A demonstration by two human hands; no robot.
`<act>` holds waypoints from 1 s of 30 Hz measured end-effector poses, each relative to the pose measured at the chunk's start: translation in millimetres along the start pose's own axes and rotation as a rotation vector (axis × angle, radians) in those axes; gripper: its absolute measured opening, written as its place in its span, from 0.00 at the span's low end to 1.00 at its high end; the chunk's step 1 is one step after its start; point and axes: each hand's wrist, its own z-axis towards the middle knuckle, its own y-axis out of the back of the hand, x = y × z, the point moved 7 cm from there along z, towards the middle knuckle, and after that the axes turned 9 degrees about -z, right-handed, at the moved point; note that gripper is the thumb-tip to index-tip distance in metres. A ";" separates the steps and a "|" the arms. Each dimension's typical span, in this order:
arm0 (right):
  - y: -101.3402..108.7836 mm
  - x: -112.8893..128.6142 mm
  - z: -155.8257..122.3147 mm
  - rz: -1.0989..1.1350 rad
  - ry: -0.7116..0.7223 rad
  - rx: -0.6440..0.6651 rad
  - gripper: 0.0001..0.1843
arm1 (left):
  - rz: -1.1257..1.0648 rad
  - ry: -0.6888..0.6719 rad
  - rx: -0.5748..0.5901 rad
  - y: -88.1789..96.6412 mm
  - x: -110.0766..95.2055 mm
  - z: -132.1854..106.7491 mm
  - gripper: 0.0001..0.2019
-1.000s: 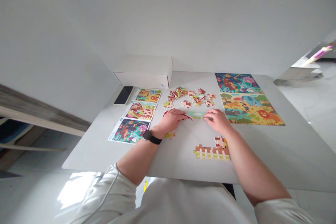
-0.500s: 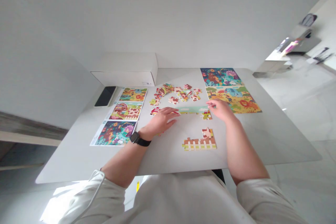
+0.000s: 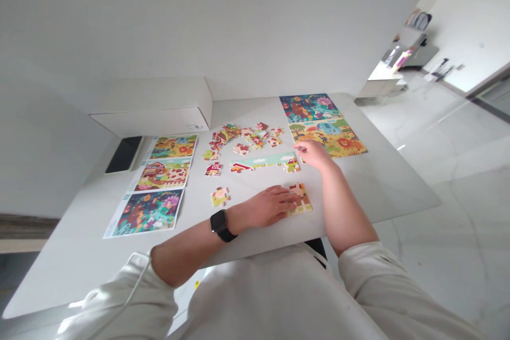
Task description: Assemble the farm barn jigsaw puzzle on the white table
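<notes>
My left hand (image 3: pixel 271 206) lies flat with fingers stretched out, its fingertips over the left part of the joined fence-and-cow puzzle section (image 3: pixel 303 203). To the upper right, my right hand (image 3: pixel 314 154) is closed in a pinch. A puzzle piece (image 3: pixel 303 159) peeks out under its fingers, mostly hidden. Beside it runs a joined sky strip (image 3: pixel 263 161) with a red roof at the left end and a red vehicle at the right. A barn piece (image 3: pixel 213 169) and a yellow-green piece (image 3: pixel 220 197) lie apart on the left. Several loose pieces (image 3: pixel 241 148) cluster behind the strip.
Picture sheets (image 3: pixel 163 174) lie at the left of the white table (image 3: pixel 223 247), near a dark phone (image 3: pixel 124 154) and a white box (image 3: pixel 159 119). Two finished-looking animal pictures (image 3: pixel 332 135) lie at the back right. A wall borders the far edge.
My left hand has moved from beside the sky strip down to the fence section, uncovering the strip. My right hand stays near the strip's right end. The view has shifted right.
</notes>
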 end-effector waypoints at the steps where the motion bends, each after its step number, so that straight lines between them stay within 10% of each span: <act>1: -1.3 2.3 0.2 0.002 0.022 0.015 0.19 | -0.002 0.002 0.001 -0.8 0.5 1.8 0.18; 10: -20.6 21.6 2.0 0.038 0.216 0.109 0.15 | 0.031 0.044 -0.055 17.7 1.8 3.0 0.22; 19: -36.1 13.5 3.6 -0.005 0.237 0.104 0.16 | 0.358 0.665 -0.303 95.1 105.2 -75.5 0.16; 30: -39.4 10.7 3.5 0.001 0.247 0.072 0.15 | 0.330 0.649 -0.381 94.2 111.9 -96.6 0.17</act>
